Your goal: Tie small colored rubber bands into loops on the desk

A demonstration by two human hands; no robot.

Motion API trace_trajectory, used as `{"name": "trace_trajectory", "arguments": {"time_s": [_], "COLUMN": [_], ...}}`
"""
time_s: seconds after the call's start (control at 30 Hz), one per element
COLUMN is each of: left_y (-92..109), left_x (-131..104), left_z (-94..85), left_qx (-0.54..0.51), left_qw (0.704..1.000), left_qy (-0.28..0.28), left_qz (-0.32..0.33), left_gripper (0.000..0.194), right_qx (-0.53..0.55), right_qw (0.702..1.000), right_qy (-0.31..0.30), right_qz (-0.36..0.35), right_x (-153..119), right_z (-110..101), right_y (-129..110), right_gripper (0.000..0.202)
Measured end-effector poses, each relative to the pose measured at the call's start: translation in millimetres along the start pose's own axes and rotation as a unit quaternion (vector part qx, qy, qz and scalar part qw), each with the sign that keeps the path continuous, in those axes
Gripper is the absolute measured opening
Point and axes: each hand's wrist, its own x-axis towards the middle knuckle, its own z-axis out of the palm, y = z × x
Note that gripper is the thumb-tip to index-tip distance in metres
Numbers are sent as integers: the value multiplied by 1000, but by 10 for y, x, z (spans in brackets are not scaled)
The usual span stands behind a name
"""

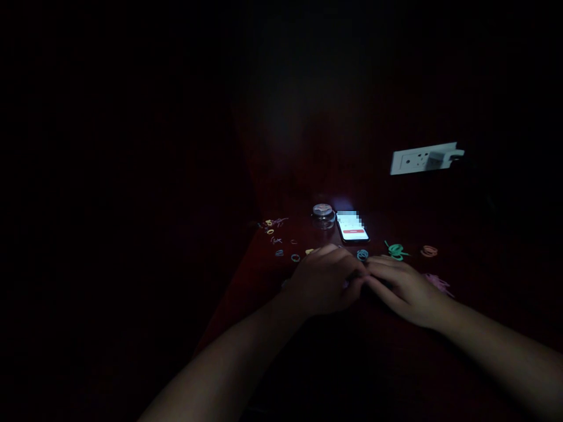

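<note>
My left hand (328,278) and my right hand (402,287) meet over the dark red table, fingertips touching. Both are closed in a pinch, and whatever they hold is too dark and small to make out. Just beyond the fingers lies a blue hair band (362,255). A green bundle of bands (396,251) sits behind my right hand, with an orange band (429,251) farther right. Partly hidden by my right wrist is a pile of pink bands (437,283). Left of my left hand are another blue band (295,258) and a yellow one (270,232).
A lit phone (353,226) stands at the back of the table, beside a clear round jar (323,217) with a patterned lid. A white socket panel (422,159) with a plug in it is on the wall at right. The surroundings are very dark.
</note>
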Motion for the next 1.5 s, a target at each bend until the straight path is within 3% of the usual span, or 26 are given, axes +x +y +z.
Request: {"name": "trace_trajectory", "arguments": {"time_s": [0.3, 0.63, 1.5], "left_y": [-5, -35, -95], "left_x": [29, -1, -52], "left_z": [6, 63, 17], "left_qx": [40, 9, 29], "left_qw": [999, 1000, 999], "left_qy": [-8, 7, -4], "left_qz": [-14, -20, -14], "left_gripper": [9, 7, 6], "right_qx": [12, -7, -12], "right_qw": [1000, 999, 999], "right_qy": [-23, 44, 52], "right_qz": [-2, 10, 6], "right_x": [-8, -28, 10], "right_z": [-17, -48, -12], "right_y": [-13, -33, 29], "right_gripper": [21, 8, 12]}}
